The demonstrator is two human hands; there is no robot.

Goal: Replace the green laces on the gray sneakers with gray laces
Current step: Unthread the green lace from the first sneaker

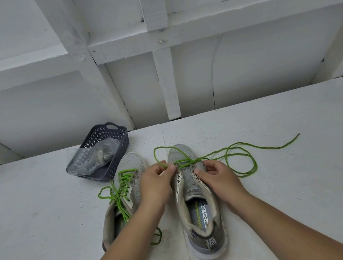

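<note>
1. At far left we see a dark basket (116, 148) on the white table (289, 178), near the wall. A clear plastic bag (93, 157) lies in it; the grayish bundle inside may be the gray laces, but we cannot tell for sure.
2. Just beside the basket stands the left sneaker (128, 178), toe away from us. We note its green lace (120, 198) threaded through the eyelets, with loose ends trailing over the collar.
3. Our left hand (156, 184) sits between the two shoes. Its fingers (171, 171) pinch the loosened green lace (238, 152) at the front eyelets of the right sneaker (195, 199).
4. Our right hand (216, 177) rests on the right side of that sneaker, fingers curled and gripping the eyelet edge.
5. This lace is out of all but the front eyelets. It runs right in loose loops across the table.
</note>
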